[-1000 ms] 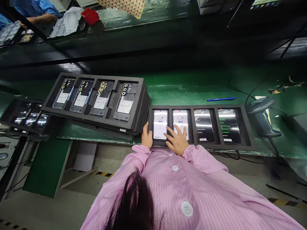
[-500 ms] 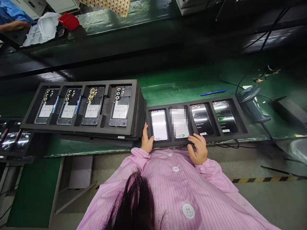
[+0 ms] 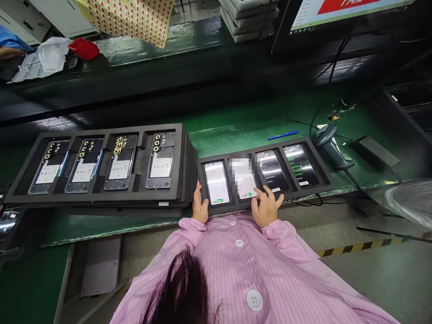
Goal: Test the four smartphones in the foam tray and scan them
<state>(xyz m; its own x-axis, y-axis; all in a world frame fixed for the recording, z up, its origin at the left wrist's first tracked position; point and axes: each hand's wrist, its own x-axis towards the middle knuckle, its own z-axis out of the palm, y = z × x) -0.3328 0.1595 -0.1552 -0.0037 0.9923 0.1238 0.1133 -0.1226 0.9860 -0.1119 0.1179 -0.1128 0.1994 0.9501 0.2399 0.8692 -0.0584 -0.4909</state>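
A black foam tray (image 3: 233, 206) lies before me, with phones in its slots, screens up. My left hand (image 3: 200, 206) is open against the tray's left end, thumb apart, beside the leftmost phone (image 3: 218, 184). That phone's white screen has a keypad and a green button. My right hand (image 3: 267, 208) is open, fingers spread, with a fingertip at the lower right of the second phone (image 3: 248, 188), whose screen is partly pixelated. Right of it sit a dark-screened phone (image 3: 274, 173) and a phone with green text (image 3: 301, 166).
To the left, stacked foam trays (image 3: 97, 200) hold several phones with their inner backs exposed. A blue pen (image 3: 283, 135) and a barcode scanner (image 3: 332, 146) with cables lie beyond the tray. A monitor (image 3: 354, 11) shows a red banner. A red container (image 3: 83, 48) stands far left.
The leftmost phone's screen went from plain white to a keypad with a green button. My right hand shifted left along the tray to the second phone. The view tilted, bringing the monitor in.
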